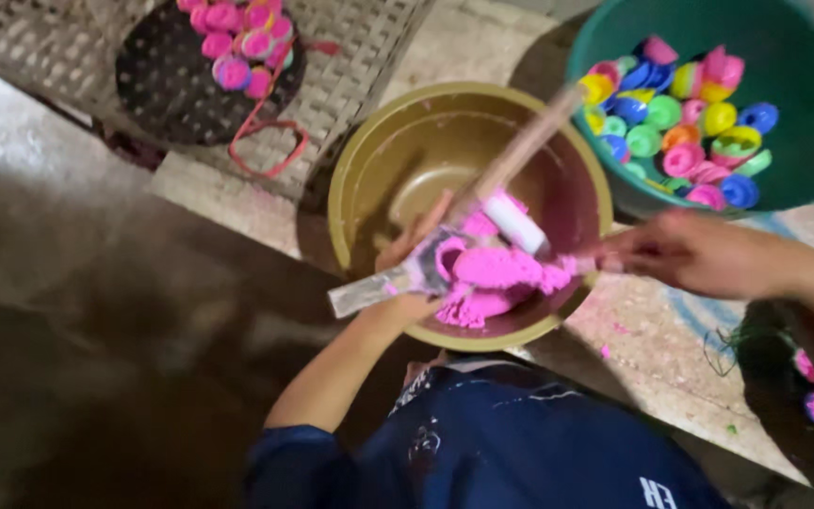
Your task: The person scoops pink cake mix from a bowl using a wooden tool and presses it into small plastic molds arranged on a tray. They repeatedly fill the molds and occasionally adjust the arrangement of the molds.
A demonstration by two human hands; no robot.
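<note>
Widest of all, bare brown floor (96, 311) at left, open and uncluttered. Next, woven mat (360, 47) up top, bearing a dark perforated tray (157, 90) heaped with pink moulded pieces (237, 38) and trailing a red cord (270, 151). At upper right, teal tub (803, 179), full of coloured plastic moulds (680, 123), its rim just beside the olive basin (360, 198). Inside the basin, toward its near wall, pink sandy mass (492, 278). Leaning across the far rim, wooden stick (529, 141), crowding the space above. Left hand (407, 283) clenched around a flat metal scraper (379, 287) at the pink mass. Right hand (690, 254) at the basin's right rim, blurred; grip unclear.
</note>
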